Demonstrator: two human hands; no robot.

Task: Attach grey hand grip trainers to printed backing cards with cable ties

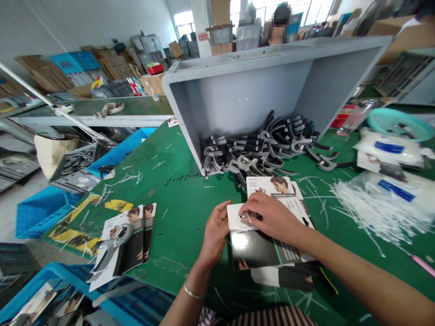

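My left hand [216,232] is at the left edge of a printed cardboard card [254,248], its fingers curled against that edge. Over the card's white upper part, my right hand [273,218] has thumb and fingers pinched near a hole. A short white strip, apparently a cable tie [246,219], shows at those fingertips. More printed cards [299,192] lie beneath and behind. On the left, a grey-and-black two-handled hand grip [117,246] with a round head rests on another card [137,217].
A grey crate [244,97] tipped on its side holds many hand grips [258,147]. Loose white cable ties [380,210] and bagged ones [390,147] lie right, near a turquoise basket [377,120]. Blue crates [50,294] stand left. Another person [277,31] is behind the crate.
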